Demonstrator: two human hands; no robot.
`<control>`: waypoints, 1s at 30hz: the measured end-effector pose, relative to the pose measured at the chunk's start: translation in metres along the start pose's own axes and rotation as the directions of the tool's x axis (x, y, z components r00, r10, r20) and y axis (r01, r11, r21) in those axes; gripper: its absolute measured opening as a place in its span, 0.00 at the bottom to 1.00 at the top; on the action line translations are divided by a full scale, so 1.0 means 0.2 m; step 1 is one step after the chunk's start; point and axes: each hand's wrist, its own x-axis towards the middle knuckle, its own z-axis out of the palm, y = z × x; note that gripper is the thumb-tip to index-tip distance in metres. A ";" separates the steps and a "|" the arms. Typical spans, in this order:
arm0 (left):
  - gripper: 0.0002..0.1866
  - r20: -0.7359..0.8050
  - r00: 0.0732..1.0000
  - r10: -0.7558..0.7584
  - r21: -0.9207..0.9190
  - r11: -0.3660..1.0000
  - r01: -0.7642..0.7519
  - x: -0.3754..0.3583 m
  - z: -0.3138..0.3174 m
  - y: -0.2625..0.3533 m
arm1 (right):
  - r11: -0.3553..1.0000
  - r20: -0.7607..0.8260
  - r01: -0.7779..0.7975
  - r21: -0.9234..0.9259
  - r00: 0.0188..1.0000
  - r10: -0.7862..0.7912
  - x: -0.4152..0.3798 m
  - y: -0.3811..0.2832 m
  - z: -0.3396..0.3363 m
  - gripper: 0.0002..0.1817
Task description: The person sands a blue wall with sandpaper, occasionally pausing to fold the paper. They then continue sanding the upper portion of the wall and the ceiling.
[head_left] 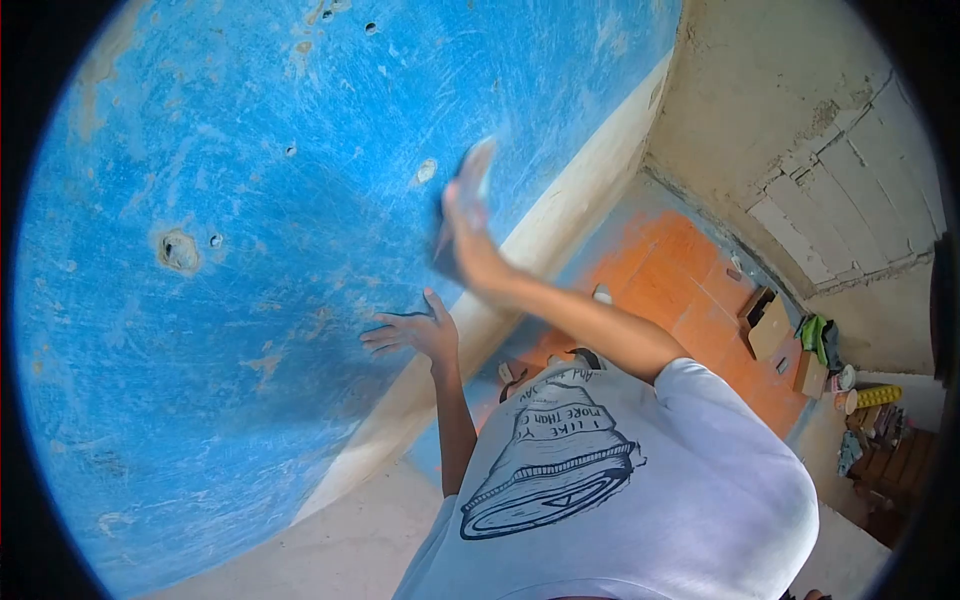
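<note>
A blue wall (pixel 250 350), scuffed and chalky, fills the left side of the head view. My left hand (pixel 425 332) is by its lower part, fingers spread and nothing in them; it seems to rest on the surface. Higher up, my right hand (pixel 472 225) is at the wall, smeared by motion. Its fingers point upward and look whitish; whether they hold something flat, I cannot make out. A pale filled patch (pixel 427 171) lies just left of the right hand. Farther left is a larger rough hole (pixel 179 251) with a small hole (pixel 216 241) beside it.
A bare cream strip (pixel 570 205) runs along the wall's base. Orange floor (pixel 655 270) lies beyond my right arm. Toward the right stand an open cardboard box (pixel 768 328), a green cloth (pixel 815 335), a yellow item (pixel 880 396) and clutter beside a plastered wall (pixel 770 90).
</note>
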 end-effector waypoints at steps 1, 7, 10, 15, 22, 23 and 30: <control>0.63 -0.008 1.000 -0.003 -0.003 1.000 0.003 0.01 0.01 0.00 | 0.999 -0.022 0.049 0.007 0.999 -0.049 -0.01 0.05 -0.05 0.41; 0.64 0.055 0.998 -0.037 -0.017 0.999 0.038 0.00 -0.01 0.00 | 0.463 0.454 -0.596 0.656 0.802 0.388 0.03 -0.17 0.27 0.47; 0.63 -0.010 1.000 -0.010 -0.016 1.000 0.010 0.01 0.01 0.01 | -0.769 0.431 -0.547 0.330 0.812 -0.393 0.03 0.04 0.12 0.46; 0.63 0.007 1.000 0.009 -0.018 1.000 -0.009 -0.01 0.01 -0.02 | -0.733 0.467 -0.469 0.493 0.853 -0.233 0.01 -0.07 0.29 0.44; 0.64 0.020 1.000 -0.014 -0.049 0.999 0.015 0.00 0.01 0.00 | -0.633 0.314 -0.303 0.712 0.944 -0.100 0.00 0.06 0.10 0.42; 0.64 0.022 1.000 -0.016 -0.040 0.999 0.017 -0.02 0.00 -0.01 | -0.623 0.354 -0.339 0.705 0.929 -0.105 0.00 0.05 0.10 0.42; 0.63 0.004 1.000 -0.021 -0.019 1.000 0.021 0.01 0.01 0.01 | -0.538 0.312 -0.339 0.772 0.939 -0.143 0.03 0.04 0.13 0.45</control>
